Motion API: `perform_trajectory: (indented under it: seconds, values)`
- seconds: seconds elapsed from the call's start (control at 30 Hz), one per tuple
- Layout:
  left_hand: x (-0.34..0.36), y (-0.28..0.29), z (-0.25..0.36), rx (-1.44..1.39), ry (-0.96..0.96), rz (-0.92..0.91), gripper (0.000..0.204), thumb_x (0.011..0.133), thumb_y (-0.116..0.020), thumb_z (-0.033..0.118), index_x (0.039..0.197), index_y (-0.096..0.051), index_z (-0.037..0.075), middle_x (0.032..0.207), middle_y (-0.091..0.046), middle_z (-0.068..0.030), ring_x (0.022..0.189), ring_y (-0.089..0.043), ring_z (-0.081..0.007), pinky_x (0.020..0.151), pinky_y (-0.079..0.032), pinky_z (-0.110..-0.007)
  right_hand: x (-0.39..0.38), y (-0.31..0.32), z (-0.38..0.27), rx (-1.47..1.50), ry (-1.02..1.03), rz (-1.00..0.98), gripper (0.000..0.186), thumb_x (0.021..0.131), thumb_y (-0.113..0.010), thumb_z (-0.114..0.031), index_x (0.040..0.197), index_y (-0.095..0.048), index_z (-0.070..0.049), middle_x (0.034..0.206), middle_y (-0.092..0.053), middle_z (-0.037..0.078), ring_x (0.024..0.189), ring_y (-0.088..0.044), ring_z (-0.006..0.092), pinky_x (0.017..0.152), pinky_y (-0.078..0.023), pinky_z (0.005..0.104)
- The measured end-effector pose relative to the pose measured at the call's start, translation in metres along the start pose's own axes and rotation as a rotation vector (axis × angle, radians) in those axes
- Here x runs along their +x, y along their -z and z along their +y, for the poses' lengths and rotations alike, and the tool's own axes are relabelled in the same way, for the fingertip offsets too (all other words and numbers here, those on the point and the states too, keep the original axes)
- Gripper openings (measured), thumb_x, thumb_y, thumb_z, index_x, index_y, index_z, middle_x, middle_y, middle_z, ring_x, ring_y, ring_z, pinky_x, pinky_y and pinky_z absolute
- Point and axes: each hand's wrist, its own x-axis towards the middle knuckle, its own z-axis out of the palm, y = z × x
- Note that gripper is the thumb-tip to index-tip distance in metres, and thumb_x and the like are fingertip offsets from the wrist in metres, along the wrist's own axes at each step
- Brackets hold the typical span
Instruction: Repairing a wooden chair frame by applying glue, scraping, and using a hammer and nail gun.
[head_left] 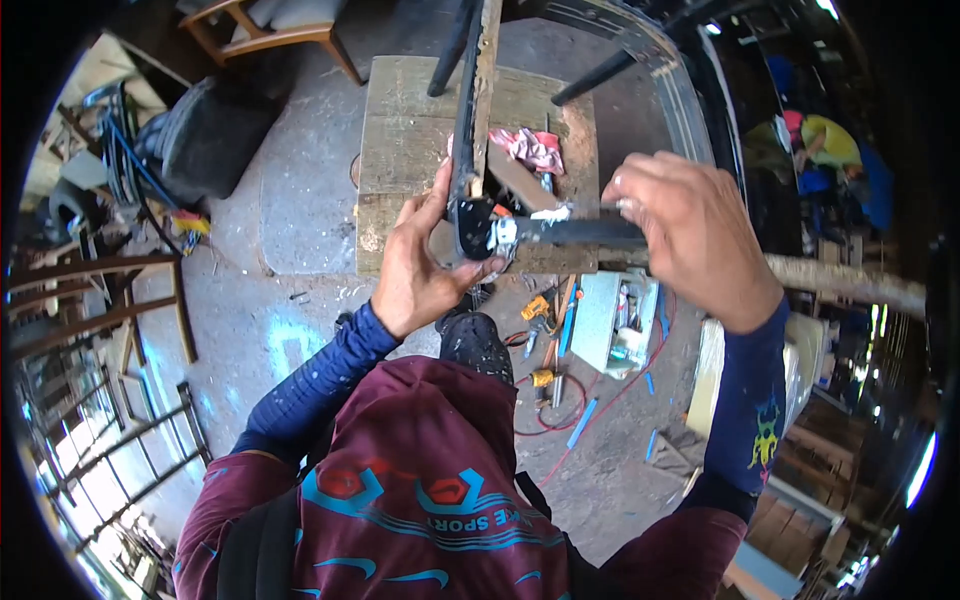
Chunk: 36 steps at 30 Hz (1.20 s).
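My left hand (415, 260) grips the corner of a black wooden frame (585, 232) over the grey-brown wooden desk's (410, 130) near edge; my right hand (690, 220) curls near the desk's right edge, its hold unclear.

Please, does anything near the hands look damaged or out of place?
Possibly: the dark frame at the left hand looks worn or unfinished. A rough pale strip interrupts its dark surface, and white patches mark its corner; their cause is unclear.
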Motion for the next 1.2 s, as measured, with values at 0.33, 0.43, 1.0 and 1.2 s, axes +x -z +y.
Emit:
perform_trajectory:
  seconds: [0.33,0.43,1.0,1.2]
  values:
    - [0.005,-0.006,-0.017,0.021,-0.052,0.033,0.108,0.072,-0.093,0.021,0.163,-0.04,-0.004,0.143,-0.063,-0.0282,0.131,-0.061,-0.043,0.113,-0.047,-0.047,0.027,0.012,0.029,0.096,0.111,-0.24,0.011,0.081,-0.064,-0.003,0.092,-0.065,-0.003,0.088,-0.062,0.009,0.083,-0.063,0.0312,0.066,-0.046,0.0453]
    - [0.006,-0.008,-0.029,0.004,-0.112,0.026,0.101,0.075,-0.085,0.018,0.162,-0.04,-0.008,0.14,-0.065,-0.0279,0.128,-0.063,-0.0447,0.111,-0.048,-0.047,0.035,0.017,0.02,0.069,0.075,-0.281,0.011,0.081,-0.066,-0.007,0.092,-0.067,-0.005,0.092,-0.065,0.006,0.082,-0.063,0.0271,0.064,-0.043,0.0417]
    - [0.008,-0.015,-0.035,-0.179,-0.099,0.11,0.114,0.059,-0.096,0.025,0.16,-0.049,0.001,0.114,-0.077,-0.013,0.117,-0.063,-0.0396,0.104,-0.043,-0.052,0.09,0.007,-0.063,-0.427,-0.064,-0.732,0.012,0.084,-0.069,-0.016,0.082,-0.057,-0.012,0.086,-0.052,0.004,0.085,-0.059,0.0239,0.066,-0.048,0.0455]
    - [0.006,-0.014,-0.038,-0.183,-0.094,0.106,0.111,0.058,-0.09,0.017,0.16,-0.05,0.004,0.114,-0.076,-0.0121,0.121,-0.063,-0.0394,0.105,-0.041,-0.053,0.084,0.023,-0.045,-0.332,-0.155,-0.717,0.012,0.081,-0.068,-0.013,0.087,-0.059,-0.009,0.087,-0.054,0.006,0.09,-0.059,0.027,0.069,-0.045,0.0456]
